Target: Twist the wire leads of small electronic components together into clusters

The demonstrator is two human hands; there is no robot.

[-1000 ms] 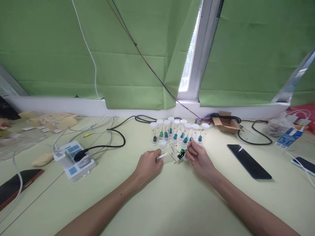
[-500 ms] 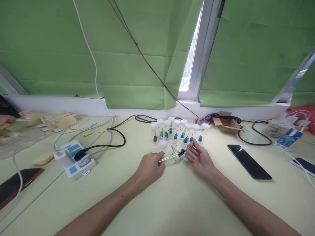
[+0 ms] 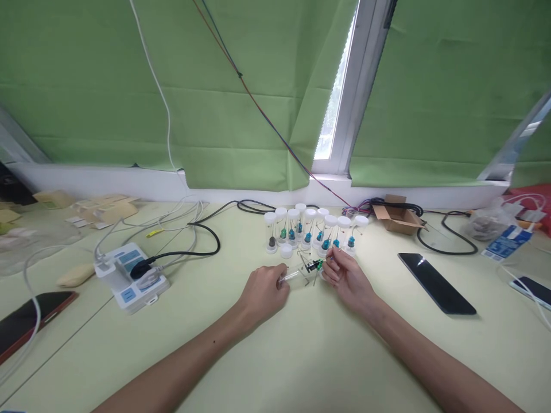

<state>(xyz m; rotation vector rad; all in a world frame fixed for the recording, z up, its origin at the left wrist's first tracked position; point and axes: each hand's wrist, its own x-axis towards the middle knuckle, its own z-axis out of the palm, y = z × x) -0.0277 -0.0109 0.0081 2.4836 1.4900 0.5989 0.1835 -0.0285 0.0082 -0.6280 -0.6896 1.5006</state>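
My left hand [image 3: 264, 289] is closed around one end of a clear tube [image 3: 291, 276] lying almost level just above the table. At the tube's other end, my right hand [image 3: 349, 281] pinches a thin-stemmed piece with black and green parts [image 3: 313, 265]. The black part is at the tube's mouth; how far inside it sits I cannot tell. Something white shows under my right fingers, partly hidden. Thin metal hex keys [image 3: 306, 280] lie beneath the tube. Behind stand several capped clear tubes [image 3: 308, 230] holding blue, green or dark pieces on stems. A loose white cap [image 3: 286, 250] rests in front of them.
A power strip [image 3: 131, 278] with plugs and cables is at left, near a phone [image 3: 34, 321]. On the right lie a black phone [image 3: 435, 283], an open cardboard box [image 3: 396, 218], a blue and white carton [image 3: 507, 242] and another phone [image 3: 531, 289].
My right hand has moved slightly left, bringing the black and green piece closer to my left hand at the tube's mouth. Another person's hand at the far left edge is out of view now.
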